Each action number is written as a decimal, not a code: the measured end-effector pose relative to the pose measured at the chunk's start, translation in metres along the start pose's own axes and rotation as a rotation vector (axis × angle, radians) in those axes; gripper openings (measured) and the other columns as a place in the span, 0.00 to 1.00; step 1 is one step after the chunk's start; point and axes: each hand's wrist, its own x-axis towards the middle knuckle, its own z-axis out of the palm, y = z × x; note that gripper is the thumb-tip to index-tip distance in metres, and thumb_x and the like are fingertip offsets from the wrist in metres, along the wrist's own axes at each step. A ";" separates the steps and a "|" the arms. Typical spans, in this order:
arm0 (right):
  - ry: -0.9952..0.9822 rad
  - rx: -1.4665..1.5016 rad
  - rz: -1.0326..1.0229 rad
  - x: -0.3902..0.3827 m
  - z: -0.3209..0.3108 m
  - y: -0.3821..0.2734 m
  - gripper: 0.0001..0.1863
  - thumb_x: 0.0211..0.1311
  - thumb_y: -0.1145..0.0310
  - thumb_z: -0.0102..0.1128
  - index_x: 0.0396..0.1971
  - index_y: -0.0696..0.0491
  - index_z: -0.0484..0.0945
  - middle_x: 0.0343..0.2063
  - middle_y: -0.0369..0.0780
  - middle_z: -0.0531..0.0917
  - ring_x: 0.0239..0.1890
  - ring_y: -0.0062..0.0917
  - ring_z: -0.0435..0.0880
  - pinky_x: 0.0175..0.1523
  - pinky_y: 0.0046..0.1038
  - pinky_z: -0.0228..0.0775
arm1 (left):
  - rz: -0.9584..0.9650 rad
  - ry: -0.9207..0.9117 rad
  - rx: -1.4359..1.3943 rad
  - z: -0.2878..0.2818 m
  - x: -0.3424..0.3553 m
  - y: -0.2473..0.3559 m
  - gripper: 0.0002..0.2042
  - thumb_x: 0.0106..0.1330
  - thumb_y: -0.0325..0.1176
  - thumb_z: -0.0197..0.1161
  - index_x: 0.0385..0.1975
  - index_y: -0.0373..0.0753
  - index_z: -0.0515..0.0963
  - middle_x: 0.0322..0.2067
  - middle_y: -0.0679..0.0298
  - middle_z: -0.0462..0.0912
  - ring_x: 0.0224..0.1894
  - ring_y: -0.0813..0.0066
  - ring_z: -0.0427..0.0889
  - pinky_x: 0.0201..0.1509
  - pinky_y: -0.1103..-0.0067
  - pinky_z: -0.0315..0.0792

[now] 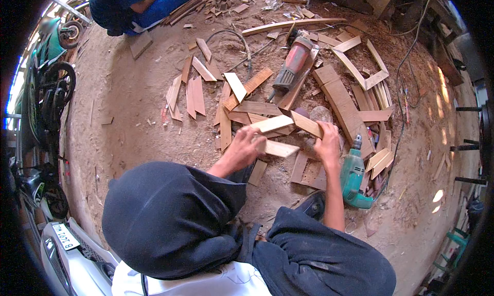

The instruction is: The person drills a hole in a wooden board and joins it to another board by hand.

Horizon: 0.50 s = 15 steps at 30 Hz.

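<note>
My left hand (243, 148) is closed around pale wooden pieces with slanted ends. One light wood piece (274, 124) points up and right from it, and a second pale piece (280, 149) sticks out below. My right hand (328, 142) grips another angled wood piece (306, 124), its far end meeting or nearly meeting the tip of the upper left piece. Beside my right forearm a teal power drill (353, 175) lies on the ground. Beyond my hands rests a red and grey angle grinder (295, 63) among wood offcuts.
Several cut wood strips (196, 96) lie scattered on the dirt floor (134, 105). A wooden frame (374, 80) with one open side stands at the right. Cables (406, 59) cross the ground. A person in blue (167, 5) sits at the far left; motorbikes (51, 90) line the left side.
</note>
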 end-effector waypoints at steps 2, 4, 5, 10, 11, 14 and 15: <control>-0.006 -0.053 0.044 -0.008 -0.007 0.006 0.25 0.42 0.82 0.61 0.47 0.59 0.73 0.42 0.47 0.76 0.50 0.42 0.72 0.57 0.36 0.65 | 0.022 -0.102 -0.230 0.001 0.006 0.028 0.29 0.44 0.30 0.69 0.50 0.41 0.70 0.49 0.59 0.69 0.57 0.54 0.63 0.62 0.63 0.60; 0.016 -0.130 0.067 -0.012 -0.011 0.003 0.25 0.43 0.79 0.63 0.47 0.59 0.73 0.43 0.47 0.76 0.51 0.42 0.71 0.58 0.37 0.64 | 0.065 -0.145 -0.220 0.014 0.009 0.044 0.29 0.43 0.31 0.69 0.50 0.40 0.69 0.49 0.59 0.69 0.57 0.55 0.64 0.62 0.65 0.60; 0.056 -0.131 0.029 -0.014 -0.010 -0.003 0.29 0.44 0.72 0.68 0.50 0.57 0.72 0.44 0.45 0.75 0.53 0.40 0.70 0.61 0.38 0.60 | 0.072 -0.179 -0.197 0.022 0.008 0.047 0.29 0.44 0.32 0.69 0.50 0.40 0.69 0.49 0.59 0.69 0.56 0.55 0.64 0.61 0.65 0.59; -0.417 0.064 -0.134 -0.037 -0.011 -0.053 0.36 0.39 0.58 0.74 0.52 0.52 0.71 0.45 0.40 0.75 0.53 0.35 0.69 0.61 0.39 0.58 | -0.033 -0.047 -0.208 0.024 0.004 0.045 0.24 0.48 0.33 0.69 0.49 0.40 0.73 0.44 0.59 0.72 0.52 0.56 0.66 0.59 0.64 0.61; -0.401 -0.030 -0.188 -0.044 -0.005 -0.062 0.35 0.38 0.58 0.74 0.51 0.49 0.72 0.44 0.40 0.75 0.53 0.33 0.70 0.60 0.38 0.57 | -0.076 0.010 -0.253 0.023 0.004 0.044 0.23 0.49 0.33 0.69 0.48 0.40 0.74 0.43 0.59 0.72 0.51 0.56 0.67 0.59 0.64 0.62; -0.227 -0.107 -0.222 -0.053 0.019 -0.055 0.23 0.41 0.75 0.65 0.43 0.49 0.74 0.38 0.39 0.77 0.49 0.31 0.73 0.58 0.38 0.58 | -0.116 0.167 -0.300 0.016 0.013 0.044 0.19 0.52 0.33 0.69 0.45 0.39 0.76 0.41 0.58 0.74 0.48 0.56 0.70 0.56 0.64 0.64; -0.239 -0.030 -0.201 -0.057 0.017 -0.044 0.22 0.40 0.77 0.63 0.41 0.50 0.74 0.37 0.39 0.77 0.48 0.32 0.73 0.57 0.38 0.58 | -0.139 0.193 -0.306 0.012 0.017 0.045 0.19 0.52 0.33 0.69 0.45 0.39 0.75 0.42 0.58 0.74 0.48 0.56 0.70 0.56 0.65 0.64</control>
